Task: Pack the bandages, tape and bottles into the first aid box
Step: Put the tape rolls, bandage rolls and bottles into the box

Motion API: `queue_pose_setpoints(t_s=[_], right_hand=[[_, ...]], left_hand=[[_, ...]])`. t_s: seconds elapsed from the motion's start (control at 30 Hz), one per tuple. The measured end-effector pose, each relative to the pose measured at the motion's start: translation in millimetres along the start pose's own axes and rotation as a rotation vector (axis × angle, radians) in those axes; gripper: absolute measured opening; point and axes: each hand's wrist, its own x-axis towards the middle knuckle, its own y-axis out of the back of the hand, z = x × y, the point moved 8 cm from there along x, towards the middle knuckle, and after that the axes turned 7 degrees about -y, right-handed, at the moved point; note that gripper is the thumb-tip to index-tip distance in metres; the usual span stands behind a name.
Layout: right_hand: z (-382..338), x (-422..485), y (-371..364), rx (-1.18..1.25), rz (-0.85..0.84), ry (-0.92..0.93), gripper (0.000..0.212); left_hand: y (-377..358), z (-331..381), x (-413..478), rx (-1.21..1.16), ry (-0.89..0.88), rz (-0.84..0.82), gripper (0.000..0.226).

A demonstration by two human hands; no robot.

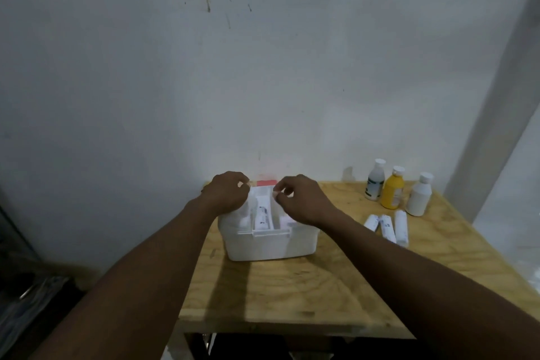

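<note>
Tabletop (321,286): first aid box (271,245) beneath curled left hand (226,191), right hand (301,199); hold unclear

3 bottles: dark-label bottle (375,181), yellow bottle (393,191), white bottle (419,197). 3 loose bandage rolls: left roll (371,222), middle roll (388,228), right roll (401,226). 1 white first aid box (271,245). 1 printed pack (264,215) countable inside; rest unclear. 1 table (292,295). 2 hands: left hand (226,193), right hand (304,202).

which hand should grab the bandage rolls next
Right. The right hand is nearer the bandage rolls, which lie right of the box; the left hand would have to cross over it.
</note>
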Motion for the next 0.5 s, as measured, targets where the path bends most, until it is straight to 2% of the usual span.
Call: queue_pose_setpoints(t_s=[0.27,0.4,0.5], right_hand=[[64.4,-21.0,94.3,-0.036,0.080,-0.111,0.015],[111.3,-48.3,113.0,-0.172,-0.049,-0.173,0.012],[140.6,-72.4,112.8,-0.298,-0.139,-0.197,0.014]], left_hand=[[-1.1,96.9,-2.2,0.051,-0.255,0.135,0.027],[-36.6,166.2,-13.6,0.074,-0.438,0.039,0.023],[-81.2,209.4,-24.0,0.241,-0.552,-0.083,0.025]])
